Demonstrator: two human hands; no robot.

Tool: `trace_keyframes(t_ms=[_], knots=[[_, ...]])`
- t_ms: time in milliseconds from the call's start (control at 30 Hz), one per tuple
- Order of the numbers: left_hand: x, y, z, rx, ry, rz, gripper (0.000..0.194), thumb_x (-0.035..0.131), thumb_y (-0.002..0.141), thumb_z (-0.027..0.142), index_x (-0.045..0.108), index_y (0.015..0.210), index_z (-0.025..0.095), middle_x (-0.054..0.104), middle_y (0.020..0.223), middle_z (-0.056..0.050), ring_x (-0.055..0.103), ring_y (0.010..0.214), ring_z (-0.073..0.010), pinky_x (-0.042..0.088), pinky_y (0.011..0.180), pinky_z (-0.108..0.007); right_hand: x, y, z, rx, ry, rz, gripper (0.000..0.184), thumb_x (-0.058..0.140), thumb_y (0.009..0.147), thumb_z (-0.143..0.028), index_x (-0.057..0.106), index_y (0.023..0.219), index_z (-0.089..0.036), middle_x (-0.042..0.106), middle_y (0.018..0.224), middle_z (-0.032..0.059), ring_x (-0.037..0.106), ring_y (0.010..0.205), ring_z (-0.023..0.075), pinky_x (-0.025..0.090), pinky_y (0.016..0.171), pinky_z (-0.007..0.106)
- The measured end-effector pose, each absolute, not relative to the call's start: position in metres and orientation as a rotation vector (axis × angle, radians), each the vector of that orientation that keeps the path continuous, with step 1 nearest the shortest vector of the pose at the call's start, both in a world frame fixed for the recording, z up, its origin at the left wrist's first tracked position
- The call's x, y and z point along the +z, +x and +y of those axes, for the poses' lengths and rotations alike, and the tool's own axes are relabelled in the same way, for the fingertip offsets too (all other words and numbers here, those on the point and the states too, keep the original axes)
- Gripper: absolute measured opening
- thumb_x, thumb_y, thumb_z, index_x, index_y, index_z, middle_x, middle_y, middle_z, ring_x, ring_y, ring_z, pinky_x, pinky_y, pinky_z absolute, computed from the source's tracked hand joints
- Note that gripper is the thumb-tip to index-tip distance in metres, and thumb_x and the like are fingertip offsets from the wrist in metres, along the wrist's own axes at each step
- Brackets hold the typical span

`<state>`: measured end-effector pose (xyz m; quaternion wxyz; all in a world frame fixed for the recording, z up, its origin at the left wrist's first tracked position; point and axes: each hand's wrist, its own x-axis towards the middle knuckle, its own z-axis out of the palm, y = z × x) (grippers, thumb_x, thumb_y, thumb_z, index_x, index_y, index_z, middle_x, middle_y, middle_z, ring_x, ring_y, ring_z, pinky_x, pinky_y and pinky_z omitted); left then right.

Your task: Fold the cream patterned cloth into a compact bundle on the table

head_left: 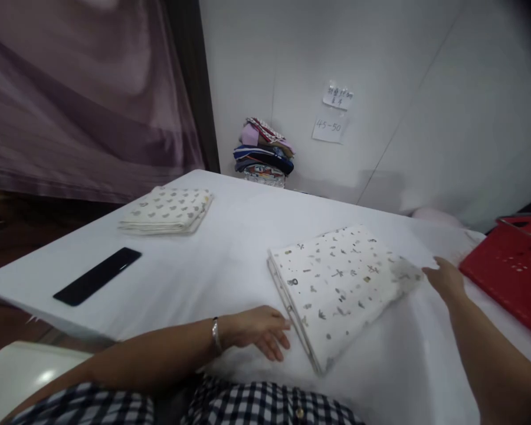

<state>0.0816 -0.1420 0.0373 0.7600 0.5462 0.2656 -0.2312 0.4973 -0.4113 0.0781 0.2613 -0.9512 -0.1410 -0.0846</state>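
Observation:
A folded white cloth point(336, 283) printed with small grey and tan motifs lies on the table, its layered folds showing along the left edge. My left hand point(261, 330) is beside that edge, palm down, with fingers loosely bent, apart and holding nothing. At the cloth's far right corner, my right hand point(445, 280) has its thumb and fingers closed on the corner, though most of the fingers are hidden. Another folded cloth point(168, 206), cream with grey prints, rests at the table's far left.
A black phone-like slab point(98, 276) lies on the white-covered table point(230, 248), toward the left. Stacked folded clothes point(265, 150) stand beyond the back edge by the wall. A red bag-like item point(513, 271) sits at right. Paper signs point(330, 127) hang on the wall.

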Motion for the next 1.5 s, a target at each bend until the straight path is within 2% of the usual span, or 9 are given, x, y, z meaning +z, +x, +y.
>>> trace_keyframes(t_ms=[67, 200, 367, 533, 667, 867, 1133, 1333, 1500], knots=[[0.037, 0.077, -0.13, -0.375, 1.278, 0.682, 0.043, 0.072, 0.064, 0.046, 0.056, 0.087, 0.014, 0.068, 0.082, -0.008, 0.063, 0.057, -0.0155, 0.049, 0.053, -0.026, 0.076, 0.469, -0.393, -0.194, -2.508, -0.505, 0.036, 0.056, 0.073, -0.03, 0.064, 0.105, -0.019, 0.061, 0.113, 0.0221, 0.06, 0.1, 0.0329, 0.044, 0.086, 0.045], [0.037, 0.083, -0.079, -0.045, 1.389, 0.832, 0.036, 0.069, 0.066, 0.043, 0.056, 0.083, 0.014, 0.068, 0.087, -0.009, 0.062, 0.058, -0.0122, 0.049, 0.054, -0.024, 0.064, 0.37, -0.329, 0.111, -2.174, -0.872, 0.023, 0.053, 0.078, -0.038, 0.067, 0.092, -0.025, 0.068, 0.098, 0.0121, 0.063, 0.088, 0.0306, 0.048, 0.079, 0.045], [0.029, 0.109, -0.058, 0.123, 1.595, 0.953, 0.022, 0.059, 0.077, 0.03, 0.056, 0.09, 0.013, 0.068, 0.094, -0.011, 0.064, 0.06, -0.0118, 0.051, 0.056, -0.023, 0.051, 0.269, -0.244, 0.346, -2.034, -1.279, 0.023, 0.049, 0.083, -0.039, 0.066, 0.086, -0.023, 0.067, 0.088, 0.0033, 0.06, 0.082, 0.0198, 0.047, 0.074, 0.032], [0.025, 0.133, -0.066, 0.128, 1.814, 1.006, 0.029, 0.057, 0.077, 0.027, 0.058, 0.102, 0.012, 0.069, 0.083, -0.007, 0.062, 0.054, -0.0118, 0.047, 0.053, -0.022, 0.046, 0.238, -0.188, 0.279, -2.427, -1.426, 0.032, 0.049, 0.084, -0.042, 0.06, 0.103, -0.018, 0.063, 0.103, 0.009, 0.058, 0.091, 0.0208, 0.042, 0.078, 0.032], [0.022, 0.144, -0.063, 0.138, 1.994, 1.047, 0.023, 0.058, 0.074, 0.029, 0.063, 0.092, 0.014, 0.068, 0.073, -0.006, 0.064, 0.064, -0.0155, 0.044, 0.06, -0.023, 0.042, 0.233, -0.175, 0.236, -2.604, -1.459, 0.031, 0.048, 0.086, -0.041, 0.057, 0.104, -0.018, 0.059, 0.109, 0.0106, 0.056, 0.096, 0.0211, 0.041, 0.078, 0.03], [0.018, 0.149, -0.063, 0.209, 2.167, 1.072, 0.02, 0.057, 0.073, 0.027, 0.063, 0.088, 0.016, 0.068, 0.097, -0.01, 0.061, 0.093, -0.0213, 0.04, 0.071, -0.026, 0.039, 0.232, -0.183, 0.203, -2.59, -1.522, 0.025, 0.04, 0.09, -0.031, 0.059, 0.099, -0.018, 0.059, 0.105, 0.0096, 0.056, 0.096, 0.02, 0.04, 0.077, 0.029], [0.017, 0.148, -0.062, 0.272, 2.155, 1.046, 0.01, 0.054, 0.073, 0.024, 0.061, 0.078, 0.017, 0.068, 0.084, -0.006, 0.06, 0.082, -0.0175, 0.038, 0.066, -0.024, 0.034, 0.22, -0.17, 0.115, -2.638, -1.511, 0.028, 0.044, 0.084, -0.023, 0.06, 0.103, -0.008, 0.058, 0.107, 0.0186, 0.057, 0.092, 0.0257, 0.042, 0.072, 0.033], [0.016, 0.145, -0.063, 0.294, 2.028, 1.028, 0.009, 0.052, 0.077, 0.025, 0.057, 0.08, 0.017, 0.066, 0.069, -0.002, 0.06, 0.065, -0.0138, 0.038, 0.057, -0.023, 0.044, 0.239, -0.183, 0.179, -2.524, -1.575, 0.023, 0.038, 0.085, -0.016, 0.061, 0.084, -0.017, 0.065, 0.088, 0.0046, 0.057, 0.082, 0.015, 0.038, 0.07, 0.023], [0.012, 0.147, -0.057, 0.233, 1.855, 0.984, 0.018, 0.05, 0.082, 0.027, 0.055, 0.094, 0.014, 0.065, 0.065, -0.002, 0.059, 0.049, -0.0113, 0.038, 0.048, -0.02, 0.045, 0.235, -0.193, 0.171, -2.468, -1.585, 0.023, 0.039, 0.082, -0.015, 0.061, 0.08, -0.017, 0.064, 0.089, 0.0056, 0.055, 0.083, 0.0161, 0.035, 0.072, 0.023]])
